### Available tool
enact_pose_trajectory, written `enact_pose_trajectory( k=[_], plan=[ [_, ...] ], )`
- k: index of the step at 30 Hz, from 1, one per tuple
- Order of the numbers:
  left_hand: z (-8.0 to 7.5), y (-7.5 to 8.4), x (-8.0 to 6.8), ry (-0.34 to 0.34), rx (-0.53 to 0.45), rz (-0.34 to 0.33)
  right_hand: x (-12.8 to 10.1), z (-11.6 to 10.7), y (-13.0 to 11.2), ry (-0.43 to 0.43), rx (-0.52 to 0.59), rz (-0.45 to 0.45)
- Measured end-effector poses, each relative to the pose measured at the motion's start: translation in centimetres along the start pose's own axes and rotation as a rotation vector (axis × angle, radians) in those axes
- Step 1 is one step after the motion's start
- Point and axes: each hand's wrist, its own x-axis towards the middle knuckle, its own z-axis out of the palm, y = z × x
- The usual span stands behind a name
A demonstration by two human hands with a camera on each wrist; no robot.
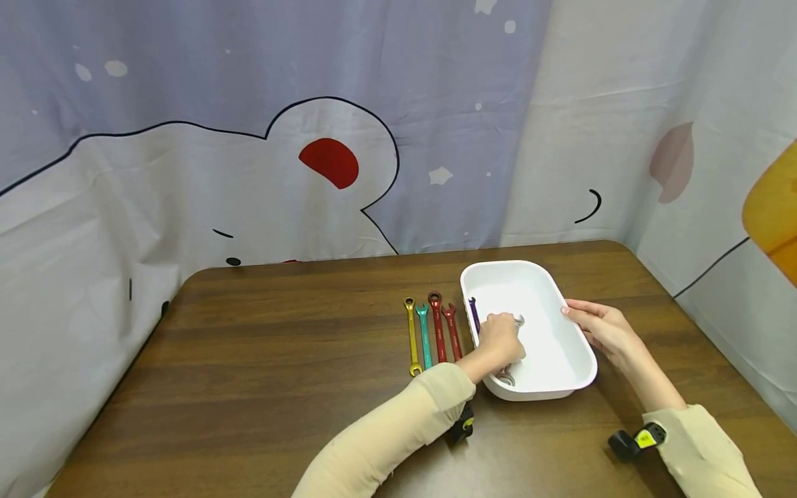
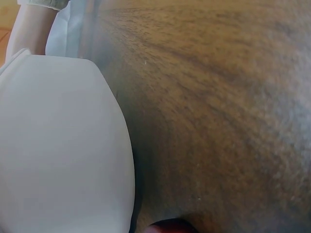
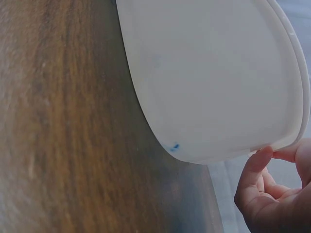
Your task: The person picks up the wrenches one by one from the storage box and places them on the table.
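Observation:
A white plastic tray (image 1: 548, 339) stands on the right part of the table. My left hand (image 1: 501, 344) reaches over its left wall, fingers curled round a silver wrench (image 1: 519, 321) whose open end shows just past the knuckles. Below the hand, more silver wrench ends (image 1: 507, 377) lie near the tray's front left corner; their middles are hidden. A purple wrench (image 1: 474, 315) lies along the left inner wall. With thumb and fingers, my right hand (image 1: 607, 332) pinches the tray's right rim, as the right wrist view also shows.
Left of the tray, wrenches lie side by side: a yellow one (image 1: 412, 339), a teal one (image 1: 425, 335) and two red ones, one longer (image 1: 438, 332) and one shorter (image 1: 452, 330). A printed curtain (image 1: 436, 124) hangs behind the wooden table (image 1: 280, 360).

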Motion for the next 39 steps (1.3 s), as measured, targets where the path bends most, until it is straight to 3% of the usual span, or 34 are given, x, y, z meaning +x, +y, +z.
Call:
enact_pose_trajectory(
  k=[8,15,22,31,39],
  plan=[
    [0.03,-0.14,-0.07,-0.001,-0.036,0.017,0.01,-0.07,0.01,0.004,-0.012,0.0],
    [-0.14,-0.11,-0.43,-0.059,-0.155,-0.001,-0.13,-0.02,-0.12,-0.003,-0.006,0.006],
    [-0.25,-0.25,-0.42,-0.052,-0.202,0.016,-0.19,0.03,-0.19,-0.004,-0.002,0.002],
    [-0.12,-0.09,-0.34,-0.08,-0.264,-0.012,0.0,0.01,-0.04,0.0,-0.01,0.018],
    [-0.03,-0.03,-0.26,-0.024,-0.338,-0.046,0.0,-0.07,0.05,-0.003,-0.017,0.011]
  ],
)
